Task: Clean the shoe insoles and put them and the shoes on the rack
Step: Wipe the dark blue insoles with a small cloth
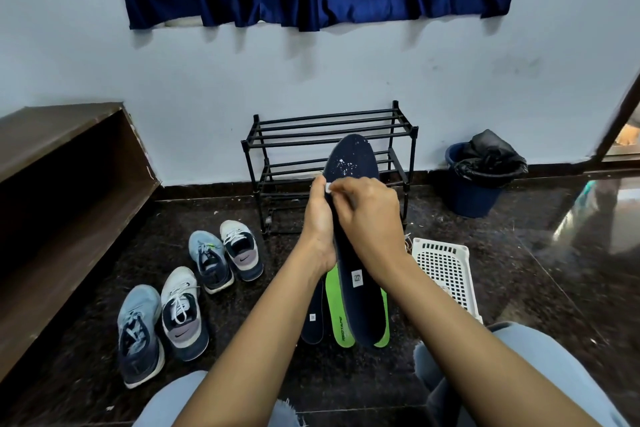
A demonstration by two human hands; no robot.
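Worryingly, my left hand (320,222) gripped the navy insole (365,308) by its edge while my right hand (372,215) pinched a white scrap (328,187) against it, specks (343,165) just beyond, so hard rubbing might twist it loose.

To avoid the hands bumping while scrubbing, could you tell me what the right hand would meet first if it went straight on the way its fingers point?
Most likely the left hand: the right hand, pinching a small white piece on the navy insole, points across at that hand's fingertips close by.
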